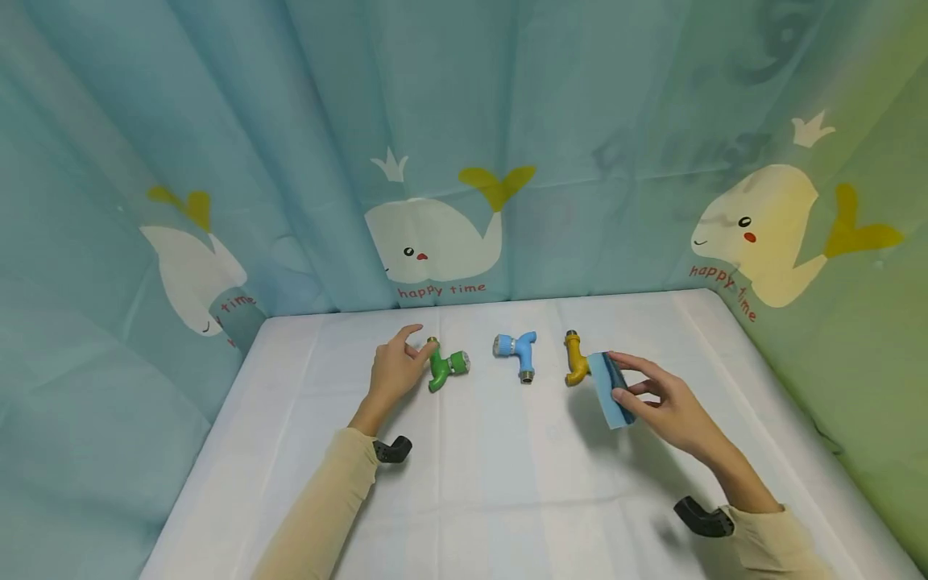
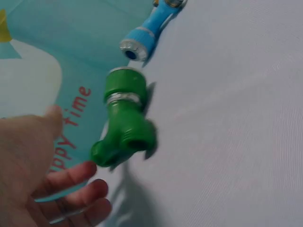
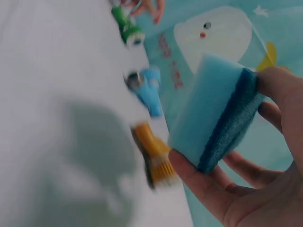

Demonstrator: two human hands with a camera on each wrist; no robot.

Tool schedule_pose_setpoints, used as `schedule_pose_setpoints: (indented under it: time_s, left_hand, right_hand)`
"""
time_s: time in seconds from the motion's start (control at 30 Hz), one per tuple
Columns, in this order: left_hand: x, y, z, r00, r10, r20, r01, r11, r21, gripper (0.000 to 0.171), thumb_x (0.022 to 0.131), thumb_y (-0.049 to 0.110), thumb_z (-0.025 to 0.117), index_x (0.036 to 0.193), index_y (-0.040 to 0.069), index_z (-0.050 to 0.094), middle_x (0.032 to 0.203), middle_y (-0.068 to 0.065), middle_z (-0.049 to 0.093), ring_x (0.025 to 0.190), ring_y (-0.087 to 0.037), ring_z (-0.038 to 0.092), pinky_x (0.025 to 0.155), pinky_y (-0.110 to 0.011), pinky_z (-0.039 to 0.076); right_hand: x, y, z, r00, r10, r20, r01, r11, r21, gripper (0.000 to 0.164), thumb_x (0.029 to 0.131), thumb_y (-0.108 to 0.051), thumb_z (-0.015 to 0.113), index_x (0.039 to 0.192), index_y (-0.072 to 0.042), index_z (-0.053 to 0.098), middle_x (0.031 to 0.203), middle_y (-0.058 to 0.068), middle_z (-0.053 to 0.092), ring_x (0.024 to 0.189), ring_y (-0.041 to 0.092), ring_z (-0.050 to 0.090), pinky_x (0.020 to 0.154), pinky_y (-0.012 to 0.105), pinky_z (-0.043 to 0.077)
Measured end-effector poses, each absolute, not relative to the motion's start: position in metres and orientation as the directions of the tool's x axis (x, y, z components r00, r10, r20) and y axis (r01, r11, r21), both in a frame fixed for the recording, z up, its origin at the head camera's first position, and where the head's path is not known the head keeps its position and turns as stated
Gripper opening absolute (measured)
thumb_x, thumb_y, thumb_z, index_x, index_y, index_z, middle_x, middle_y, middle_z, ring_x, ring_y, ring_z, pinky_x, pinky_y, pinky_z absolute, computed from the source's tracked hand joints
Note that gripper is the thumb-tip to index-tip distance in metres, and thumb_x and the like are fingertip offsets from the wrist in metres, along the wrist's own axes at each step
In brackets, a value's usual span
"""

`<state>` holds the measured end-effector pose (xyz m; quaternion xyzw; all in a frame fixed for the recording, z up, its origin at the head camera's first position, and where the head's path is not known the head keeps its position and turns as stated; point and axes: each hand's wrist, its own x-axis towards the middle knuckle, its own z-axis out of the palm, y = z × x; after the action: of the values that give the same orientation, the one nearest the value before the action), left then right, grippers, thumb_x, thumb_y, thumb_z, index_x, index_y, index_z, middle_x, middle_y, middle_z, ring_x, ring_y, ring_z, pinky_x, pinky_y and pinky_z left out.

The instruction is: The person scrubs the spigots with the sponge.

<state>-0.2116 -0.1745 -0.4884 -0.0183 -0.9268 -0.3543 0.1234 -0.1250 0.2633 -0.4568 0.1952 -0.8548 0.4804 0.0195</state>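
My right hand holds a light-blue sponge with a dark-blue scouring side, raised above the table by the yellow tap. In the right wrist view the thumb and fingers grip the sponge at its edges. My left hand is beside the green tap, fingers loosely bent and holding nothing. In the left wrist view its fingertips come close to the spout end of the green tap; whether they touch, I cannot tell. A blue tap lies between the green one and the yellow tap, which the sponge partly covers.
All three taps lie in a row toward the far edge of the white-covered table. A blue-green curtain printed with whales hangs right behind and around it. Each wrist wears a black mount.
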Motion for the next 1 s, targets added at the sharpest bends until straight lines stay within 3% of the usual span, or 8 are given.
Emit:
schedule_pose_setpoints:
  time_s: [0.17,0.37,0.47,0.57,0.67,0.73,0.83,1.0]
  left_hand:
    - [-0.2,-0.187,-0.476,-0.932,-0.019,0.363,0.222,0.761,0.61,0.062,0.095,0.043,0.074,0.145,0.011,0.057,0.082,-0.007,0.072,0.058,-0.019,0.057,0.054,-0.035,0.045]
    - [-0.186,-0.197,-0.469,-0.92,0.042,0.39,0.271,0.787,0.554,0.068,0.095,0.047,0.072,0.151,0.018,0.048,0.082,-0.003,0.071,0.055,-0.013,0.054,0.053,-0.033,0.045]
    - [-0.176,-0.203,-0.468,-0.912,0.059,0.405,0.292,0.788,0.542,0.069,0.094,0.045,0.073,0.152,0.018,0.047,0.093,-0.009,0.074,0.063,-0.019,0.062,0.058,-0.038,0.051]
    - [-0.168,-0.21,-0.468,-0.905,0.071,0.42,0.308,0.789,0.532,0.071,0.093,0.043,0.075,0.153,0.018,0.047,0.115,-0.015,0.071,0.083,-0.028,0.068,0.071,-0.045,0.056]
    - [-0.16,-0.218,-0.469,-0.886,0.086,0.455,0.339,0.788,0.513,0.074,0.091,0.038,0.079,0.154,0.016,0.047,0.137,-0.019,0.06,0.109,-0.036,0.065,0.088,-0.055,0.055]
    - [-0.156,-0.223,-0.471,-0.868,0.095,0.488,0.363,0.792,0.491,0.075,0.089,0.036,0.081,0.153,0.014,0.048,0.145,-0.021,0.053,0.122,-0.04,0.058,0.094,-0.06,0.052]
    - [-0.152,-0.229,-0.475,-0.829,0.115,0.547,0.411,0.789,0.457,0.075,0.086,0.031,0.085,0.15,0.011,0.051,0.147,-0.025,0.048,0.132,-0.045,0.051,0.097,-0.065,0.05]
    - [-0.151,-0.235,-0.478,-0.789,0.144,0.597,0.456,0.788,0.413,0.074,0.084,0.029,0.086,0.149,0.011,0.053,0.146,-0.026,0.048,0.125,-0.047,0.055,0.091,-0.064,0.053]
  right_hand:
    - [-0.134,0.296,-0.447,-0.936,-0.268,0.228,-0.343,0.557,-0.756,0.057,0.101,-0.015,0.068,0.154,-0.017,0.048,0.145,0.02,0.052,0.093,0.0,0.064,0.067,0.025,0.056]
    - [-0.147,0.319,-0.452,-0.948,-0.207,0.241,-0.318,0.629,-0.71,0.059,0.1,-0.019,0.07,0.155,-0.018,0.047,0.141,0.025,0.054,0.089,-0.008,0.059,0.061,0.026,0.055]
    - [-0.156,0.323,-0.453,-0.944,-0.208,0.257,-0.33,0.65,-0.684,0.061,0.099,-0.02,0.071,0.155,-0.018,0.047,0.137,0.028,0.055,0.086,-0.001,0.061,0.062,0.025,0.055]
    - [-0.165,0.326,-0.453,-0.942,-0.198,0.271,-0.331,0.682,-0.653,0.062,0.098,-0.02,0.071,0.155,-0.017,0.046,0.133,0.029,0.055,0.089,0.019,0.066,0.062,0.024,0.054]
    - [-0.175,0.33,-0.453,-0.943,-0.184,0.277,-0.323,0.701,-0.635,0.061,0.098,-0.021,0.071,0.154,-0.014,0.047,0.13,0.031,0.053,0.092,0.04,0.067,0.062,0.024,0.053]
    - [-0.182,0.332,-0.454,-0.944,-0.181,0.276,-0.32,0.708,-0.63,0.061,0.098,-0.022,0.071,0.153,-0.012,0.048,0.128,0.032,0.052,0.094,0.047,0.066,0.064,0.027,0.053]
    - [-0.193,0.332,-0.457,-0.944,-0.184,0.272,-0.317,0.729,-0.607,0.059,0.098,-0.024,0.072,0.151,-0.009,0.05,0.125,0.033,0.052,0.094,0.049,0.065,0.066,0.034,0.052]
    - [-0.207,0.335,-0.464,-0.952,-0.163,0.259,-0.287,0.771,-0.568,0.058,0.096,-0.024,0.073,0.147,-0.004,0.053,0.12,0.035,0.054,0.09,0.044,0.063,0.066,0.037,0.049]
